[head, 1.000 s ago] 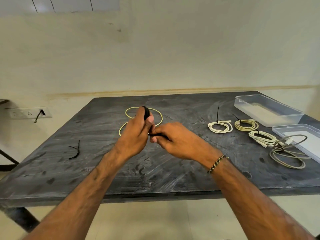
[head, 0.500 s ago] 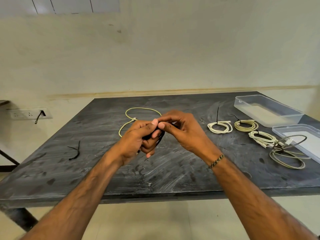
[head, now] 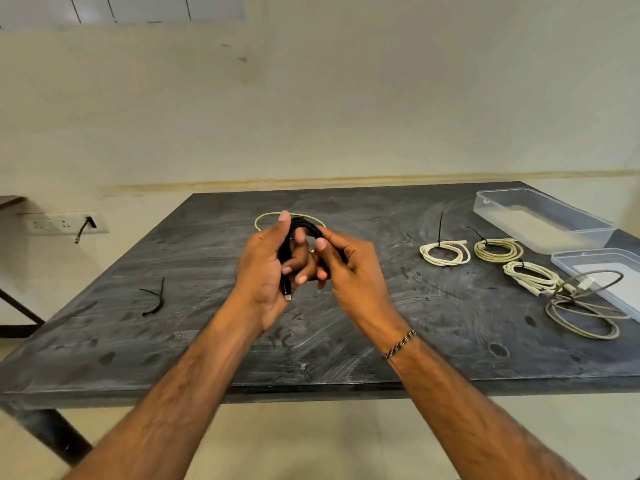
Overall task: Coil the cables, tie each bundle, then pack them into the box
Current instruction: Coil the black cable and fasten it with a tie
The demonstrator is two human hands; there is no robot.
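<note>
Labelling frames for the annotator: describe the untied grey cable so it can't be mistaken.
Start at the dark slate table and go to its right edge, where a clear plastic lid lies. The loose grey cable sprawls partly over that lid. Unlike the three cream coiled bundles beside it, it has no black tie.

Dark scuffed table (head: pixel 346 355) bearing tied cable coils (head: pixel 445 251), loose cables (head: pixel 585 315), clear boxes (head: pixel 540 220), black ties (head: pixel 154 301).
</note>
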